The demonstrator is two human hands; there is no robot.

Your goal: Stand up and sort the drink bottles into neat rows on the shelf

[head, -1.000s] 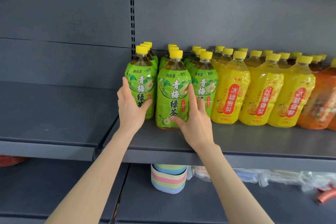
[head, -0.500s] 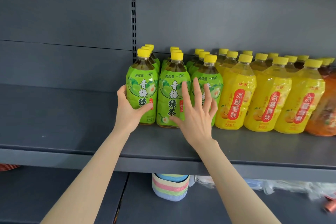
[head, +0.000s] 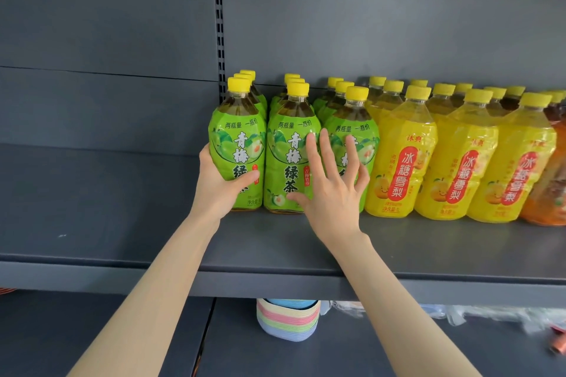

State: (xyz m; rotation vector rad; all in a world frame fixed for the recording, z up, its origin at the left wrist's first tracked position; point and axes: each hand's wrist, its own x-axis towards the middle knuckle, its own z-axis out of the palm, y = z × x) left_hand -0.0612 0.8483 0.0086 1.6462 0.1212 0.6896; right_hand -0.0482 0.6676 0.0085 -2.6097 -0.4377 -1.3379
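Note:
Three rows of green-label tea bottles with yellow caps stand upright on the grey shelf [head: 428, 248]. My left hand [head: 219, 187] wraps the lower left side of the front left green bottle [head: 237, 144]. My right hand [head: 332, 190] is spread flat, fingers apart, against the front middle green bottle [head: 289, 156] and the front right green bottle [head: 356, 131]. To their right stand rows of yellow pear-drink bottles [head: 401, 159]. An orange-label bottle [head: 548, 193] sits at the far right edge.
The shelf section to the left [head: 92, 202] holds no bottles. An upright slotted post [head: 219, 40] divides the two sections. On the shelf below sit a striped woven hat [head: 288, 320] and crumpled clear plastic wrap [head: 459, 315].
My right hand opened from a grip on the middle bottle to a flat spread. The front green bottles moved back and closed up into a tighter line. My left hand kept hold of its bottle.

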